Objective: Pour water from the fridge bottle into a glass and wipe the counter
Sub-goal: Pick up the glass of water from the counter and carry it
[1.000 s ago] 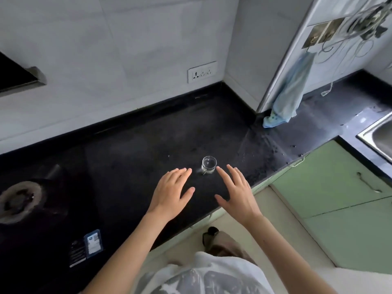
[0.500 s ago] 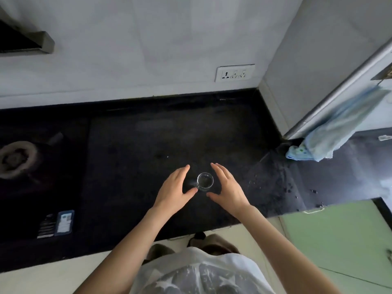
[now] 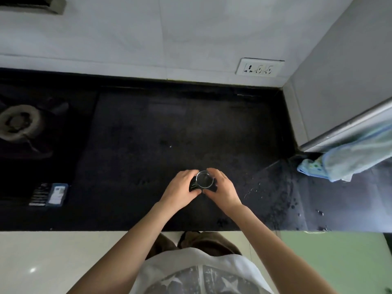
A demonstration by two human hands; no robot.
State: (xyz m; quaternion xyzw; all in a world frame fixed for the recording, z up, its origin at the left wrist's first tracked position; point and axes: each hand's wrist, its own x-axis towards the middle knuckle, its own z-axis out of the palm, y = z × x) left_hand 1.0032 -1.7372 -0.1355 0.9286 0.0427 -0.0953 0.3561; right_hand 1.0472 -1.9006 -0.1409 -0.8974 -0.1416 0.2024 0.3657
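Both hands, left and right, cupped around glass on black counter.

Glass walls and base hidden behind both hands' curled fingers; blue cloth cut off at right edge; burner clipped left.

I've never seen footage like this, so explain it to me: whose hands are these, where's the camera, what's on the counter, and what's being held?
No machine here: a person wears a camera on the head, looking down at their own arms. The left hand and right hand curl around a small clear glass standing on the black counter. I cannot tell whether it holds water. At left is a stove burner with a small packet nearer the counter's front edge. At right a light blue cloth hangs down to the counter, where droplets show. A wall socket sits behind. No bottle is visible.
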